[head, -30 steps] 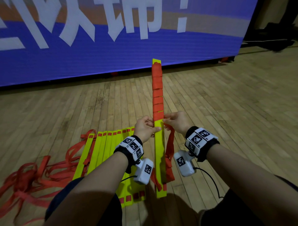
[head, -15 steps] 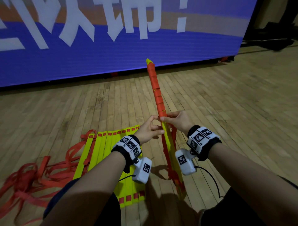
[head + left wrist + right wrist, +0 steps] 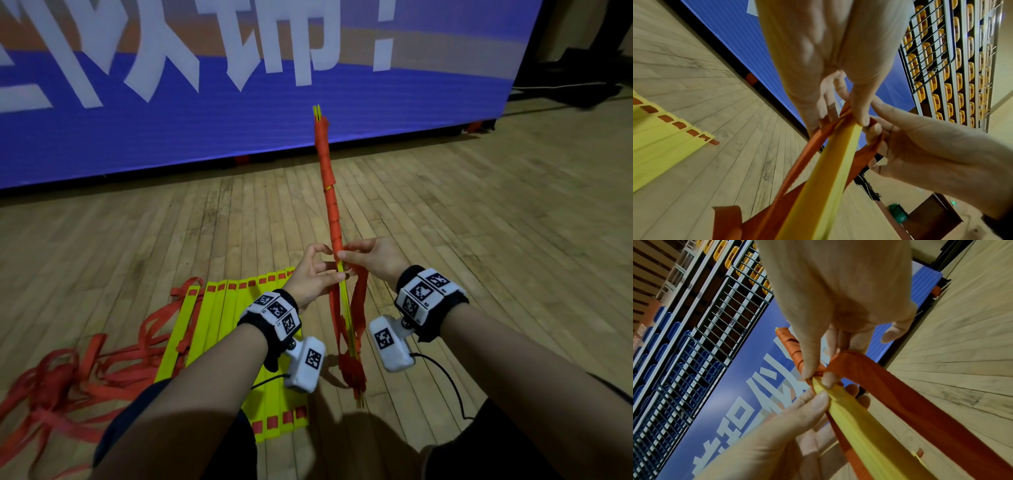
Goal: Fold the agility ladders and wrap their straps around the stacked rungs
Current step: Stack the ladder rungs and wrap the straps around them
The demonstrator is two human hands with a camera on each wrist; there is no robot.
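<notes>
A stack of yellow rungs (image 3: 345, 305) stands tilted away from me, edge-on, above the wooden floor. Orange strap windings (image 3: 330, 205) cover its upper half. At the lower edge of the windings, my left hand (image 3: 334, 265) pinches the stack (image 3: 828, 178) between thumb and fingers. My right hand (image 3: 346, 255) pinches the loose orange strap (image 3: 920, 394) against the stack (image 3: 859, 418) right there. The rest of the strap (image 3: 359, 301) hangs in loops beside the bare lower half. A second ladder (image 3: 222, 325) lies flat on the floor to the left.
Tangled orange straps (image 3: 68, 377) of the floor ladder spread to the far left. A blue banner wall (image 3: 239, 120) closes off the back. My knees are at the bottom edge, and a black cable (image 3: 448, 377) trails from the right wrist.
The stack has turned about its long axis from face-on to edge-on. Both hands stayed at the lower edge of the windings, shifting their grip.
</notes>
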